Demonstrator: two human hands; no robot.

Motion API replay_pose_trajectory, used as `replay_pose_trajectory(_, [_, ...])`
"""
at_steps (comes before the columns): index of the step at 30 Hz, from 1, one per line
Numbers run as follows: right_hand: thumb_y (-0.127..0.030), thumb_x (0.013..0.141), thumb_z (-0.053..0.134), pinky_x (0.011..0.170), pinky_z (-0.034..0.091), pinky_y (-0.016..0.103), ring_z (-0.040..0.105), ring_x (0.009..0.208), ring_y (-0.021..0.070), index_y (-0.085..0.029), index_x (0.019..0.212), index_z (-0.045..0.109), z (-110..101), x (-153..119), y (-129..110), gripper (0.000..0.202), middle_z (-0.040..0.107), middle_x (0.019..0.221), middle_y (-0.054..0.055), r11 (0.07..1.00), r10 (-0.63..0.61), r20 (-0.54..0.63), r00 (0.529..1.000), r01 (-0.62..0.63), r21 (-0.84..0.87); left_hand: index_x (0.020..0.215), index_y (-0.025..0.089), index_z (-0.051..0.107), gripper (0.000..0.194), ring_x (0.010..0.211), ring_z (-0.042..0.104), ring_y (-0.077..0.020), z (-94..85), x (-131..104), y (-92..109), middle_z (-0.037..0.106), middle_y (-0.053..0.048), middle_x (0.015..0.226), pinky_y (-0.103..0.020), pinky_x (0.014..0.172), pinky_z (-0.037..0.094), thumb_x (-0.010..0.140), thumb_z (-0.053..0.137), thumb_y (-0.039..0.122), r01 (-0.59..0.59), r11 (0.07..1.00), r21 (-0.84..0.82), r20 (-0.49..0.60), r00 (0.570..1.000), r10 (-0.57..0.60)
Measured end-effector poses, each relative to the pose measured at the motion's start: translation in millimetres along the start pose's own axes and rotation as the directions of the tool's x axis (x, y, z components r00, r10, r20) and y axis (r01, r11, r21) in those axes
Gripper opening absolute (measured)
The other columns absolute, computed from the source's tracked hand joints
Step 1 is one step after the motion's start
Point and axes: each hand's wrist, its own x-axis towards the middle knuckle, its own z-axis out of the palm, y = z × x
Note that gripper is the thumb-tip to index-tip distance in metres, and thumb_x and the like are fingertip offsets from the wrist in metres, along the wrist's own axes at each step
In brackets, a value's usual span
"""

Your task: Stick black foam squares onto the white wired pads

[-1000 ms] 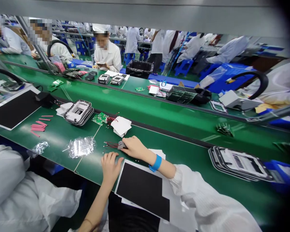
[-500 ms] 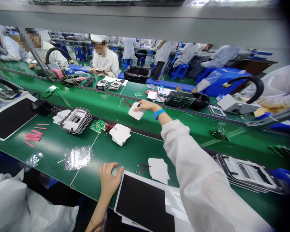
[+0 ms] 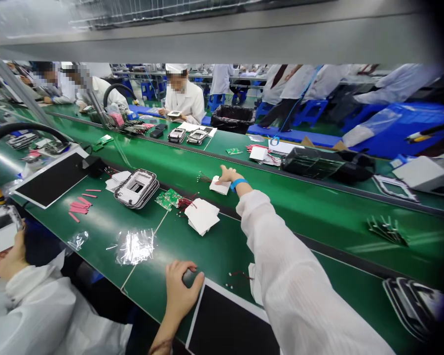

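Observation:
At full reach over the green belt (image 3: 185, 165), my right hand (image 3: 231, 175) has its fingers spread just over a flat white pack with thin wires (image 3: 219, 187). The pack seems to lie on the belt, its wires trailing left; whether a fingertip touches it is hard to see. My left hand (image 3: 181, 286) rests open at the near bench, its thumb by the corner of a white-edged black sheet (image 3: 233, 320). A stack of similar white packs (image 3: 202, 217) with red wires lies between both hands. My right sleeve partly covers another white pack (image 3: 255, 286).
Left on the bench are stacked grey frames (image 3: 138, 190), green circuit boards (image 3: 168, 199), pink strips (image 3: 80, 205) and clear plastic film (image 3: 136, 246). Stacked frames (image 3: 410, 301) sit at the right. A co-worker's hand (image 3: 13, 259) holds a device at far left; another person (image 3: 185, 98) sits opposite.
My right hand was pinching the white pack; its fingers are now spread and the pack sits lower. The view has swung left. My left hand keeps its place by the black sheet.

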Motion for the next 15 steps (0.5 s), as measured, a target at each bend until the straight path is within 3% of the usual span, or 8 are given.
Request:
replay_pose_trajectory(3, [-0.033,0.092,0.061,0.095,0.048,0.05,0.056,0.115,0.0274,-0.018,0.129,0.053,0,-19,-18,0.04,0.052,0.134,0.011,0.999,-0.026,-0.183,0.983,0.018,-0.044,0.085,0.023,0.064,0.007,0.08,0.059,-0.0221,-1.0,1,1,0.068,-0.001,0.08,-0.038,0.077,0.04,0.081,0.063,0.029,0.009,1.0,-0.017,0.008,1.0,-0.009])
replay_pose_trajectory(6, [-0.037,0.095,0.056,0.094,0.047,0.049,0.055,0.115,0.0269,-0.018,0.13,0.05,8,-60,-44,0.041,0.052,0.133,0.011,0.996,-0.082,-0.298,0.951,0.064,-0.07,0.085,0.023,0.064,0.007,0.079,0.059,-0.0219,-1.9,1,2,0.068,-0.001,0.08,-0.039,0.078,0.039,0.082,0.063,0.029,0.01,0.999,-0.034,0.013,1.0,-0.009])
replay_pose_trajectory(9, [-0.056,0.093,0.047,0.086,0.049,0.041,0.057,0.104,0.0257,-0.013,0.12,0.053,32,-122,-66,0.051,0.058,0.117,0.013,0.982,-0.184,-0.28,0.942,0.162,-0.102,0.085,0.023,0.064,0.006,0.079,0.059,-0.0222,-1.9,2,2,0.068,0.0,0.08,-0.038,0.077,0.038,0.082,0.063,0.028,0.007,0.999,-0.045,0.012,1.0,-0.006])
replay_pose_trajectory(11, [-0.072,0.079,0.055,0.084,0.048,0.044,0.056,0.102,0.0316,-0.011,0.114,0.054,53,-162,-74,0.071,0.06,0.112,0.017,0.967,-0.242,-0.234,0.942,0.213,-0.142,0.085,0.023,0.064,0.006,0.079,0.059,-0.0223,-1.4,2,1,0.068,0.0,0.08,-0.038,0.077,0.037,0.081,0.064,0.028,0.005,0.999,-0.05,0.009,1.0,-0.004])
replay_pose_trajectory(13, [-0.071,0.067,0.068,0.082,0.047,0.048,0.055,0.102,0.0366,-0.009,0.115,0.054,69,-190,-74,0.08,0.059,0.112,0.021,0.956,-0.261,-0.187,0.947,0.227,-0.184,0.084,0.023,0.064,0.006,0.079,0.059,-0.0222,-0.7,2,-1,0.068,0.0,0.079,-0.039,0.077,0.037,0.08,0.064,0.027,0.003,0.999,-0.054,0.002,1.0,-0.003])
replay_pose_trajectory(15, [-0.06,0.069,0.073,0.083,0.047,0.049,0.054,0.104,0.0371,-0.007,0.118,0.053,78,-204,-71,0.074,0.057,0.115,0.022,0.95,-0.257,-0.154,0.954,0.221,-0.221,0.084,0.023,0.064,0.006,0.079,0.059,-0.022,-0.3,1,-2,0.068,0.0,0.079,-0.039,0.078,0.037,0.08,0.064,0.026,0.002,0.998,-0.059,-0.003,1.0,-0.002])
